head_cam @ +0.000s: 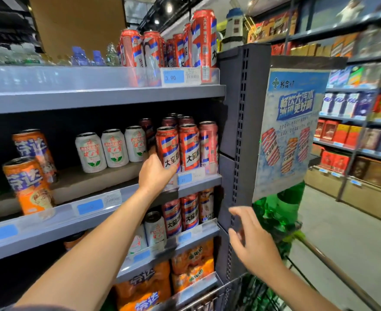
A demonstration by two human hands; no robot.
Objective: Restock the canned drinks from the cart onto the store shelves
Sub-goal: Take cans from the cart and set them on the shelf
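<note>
The left hand [155,171] holds a tall red can [167,149] on the middle shelf [198,179]. The right hand [252,241] is open, near the cart [333,265].

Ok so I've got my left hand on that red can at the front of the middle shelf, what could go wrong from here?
1. The left hand grips the red can right at the shelf lip; a nudge could push it into the neighbouring red can and perhaps tip that tight row.
2. The orange can stands tilted at the front edge further left; jolting the shelf might send it off.
3. The right hand hovers open near the shelf post, so it isn't steadying anything.
</note>
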